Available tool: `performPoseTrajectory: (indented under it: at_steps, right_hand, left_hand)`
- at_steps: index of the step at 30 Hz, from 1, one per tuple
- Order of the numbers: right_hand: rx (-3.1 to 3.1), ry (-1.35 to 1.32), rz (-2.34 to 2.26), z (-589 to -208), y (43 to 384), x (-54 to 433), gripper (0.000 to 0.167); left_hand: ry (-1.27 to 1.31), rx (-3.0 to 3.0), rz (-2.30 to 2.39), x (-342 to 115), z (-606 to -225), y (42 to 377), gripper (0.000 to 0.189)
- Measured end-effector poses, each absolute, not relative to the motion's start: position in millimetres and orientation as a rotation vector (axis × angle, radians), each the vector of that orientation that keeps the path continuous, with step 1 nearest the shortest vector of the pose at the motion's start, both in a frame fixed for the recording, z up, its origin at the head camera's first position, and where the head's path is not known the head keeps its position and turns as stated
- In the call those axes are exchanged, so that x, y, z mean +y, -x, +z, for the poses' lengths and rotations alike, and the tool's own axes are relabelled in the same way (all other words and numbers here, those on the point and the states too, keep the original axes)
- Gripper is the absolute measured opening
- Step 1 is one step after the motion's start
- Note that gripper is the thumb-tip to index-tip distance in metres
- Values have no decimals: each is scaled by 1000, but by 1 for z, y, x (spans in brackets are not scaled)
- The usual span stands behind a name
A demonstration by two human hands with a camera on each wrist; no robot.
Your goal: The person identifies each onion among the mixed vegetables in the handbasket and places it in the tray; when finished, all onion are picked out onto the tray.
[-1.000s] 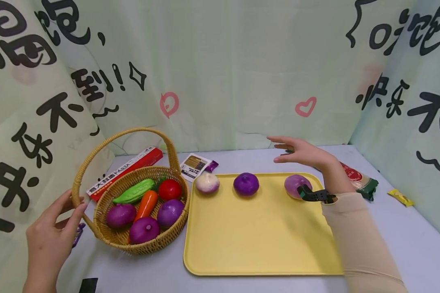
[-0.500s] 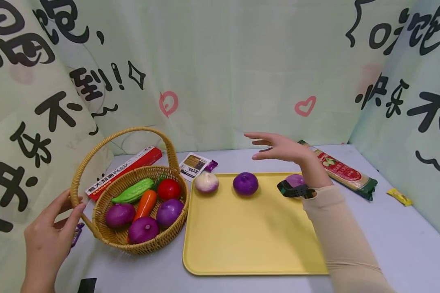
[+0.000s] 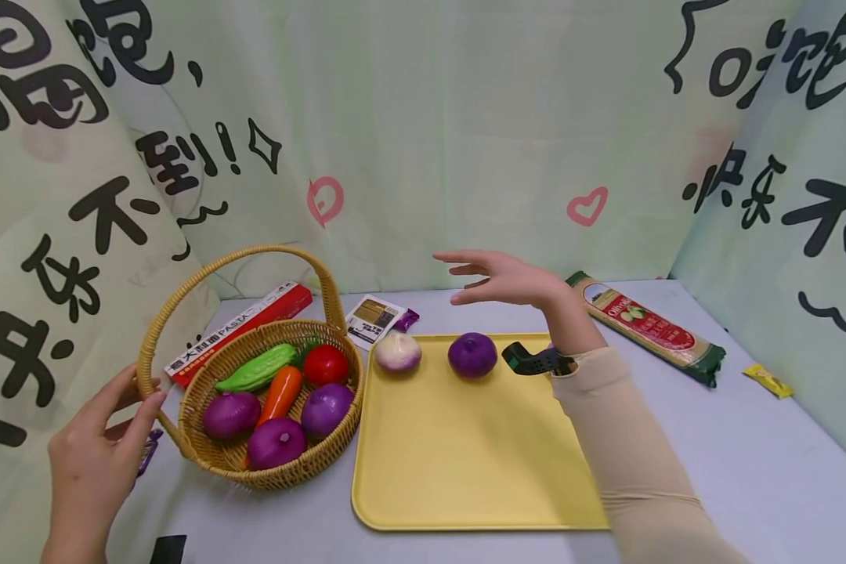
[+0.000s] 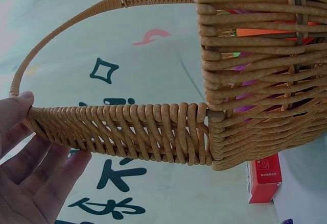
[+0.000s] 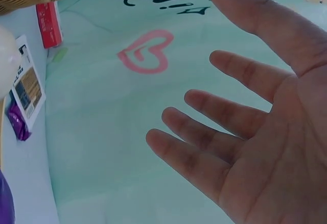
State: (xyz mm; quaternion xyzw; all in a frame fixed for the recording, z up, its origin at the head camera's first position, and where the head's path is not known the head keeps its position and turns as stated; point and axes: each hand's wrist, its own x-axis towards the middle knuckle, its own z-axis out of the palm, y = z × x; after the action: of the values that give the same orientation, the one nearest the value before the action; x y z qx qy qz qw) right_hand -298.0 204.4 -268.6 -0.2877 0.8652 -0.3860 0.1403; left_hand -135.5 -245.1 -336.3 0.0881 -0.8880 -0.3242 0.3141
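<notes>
My left hand (image 3: 95, 458) pinches the side of the handle (image 4: 117, 129) of a wicker basket (image 3: 271, 478), thumb on one face and fingers on the other. Inside the basket lie a green ridged vegetable (image 3: 257, 368), a carrot (image 3: 280, 395), a tomato (image 3: 326, 365) and purple onions (image 3: 276, 443). Over the back of the yellow tray (image 3: 458, 470), my right hand (image 3: 511, 280) hovers with spread fingers and an empty palm. On the tray sit a white-and-purple onion (image 3: 398, 352) and a dark purple one (image 3: 473, 355); the right wrist mostly hides another purple onion.
A red pasta box (image 3: 247, 325) lies behind the basket, beside a white packet (image 3: 374, 319) and a purple wrapper (image 3: 407, 319). Right of the tray are a long red-and-green package (image 3: 648, 329) and a yellow wrapper (image 3: 769, 381). A printed curtain (image 3: 451, 141) encloses the table.
My right hand has moved left above the tray's back edge, uncovering the long package and covering most of the right-hand onion. My left hand and the basket have stayed put.
</notes>
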Motion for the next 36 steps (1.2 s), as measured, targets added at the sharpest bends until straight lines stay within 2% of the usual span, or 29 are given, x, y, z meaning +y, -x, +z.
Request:
performPoseTrajectory:
  at_steps: [24, 36]
  right_hand:
    - [2399, 1074, -1027, -260, 303, 120, 64]
    - [2283, 1155, -1019, -268, 306, 80, 66]
  left_hand:
    - [-222, -2327, -856, -250, -341, 137, 47]
    - [-218, -2336, -858, -248, -340, 137, 47]
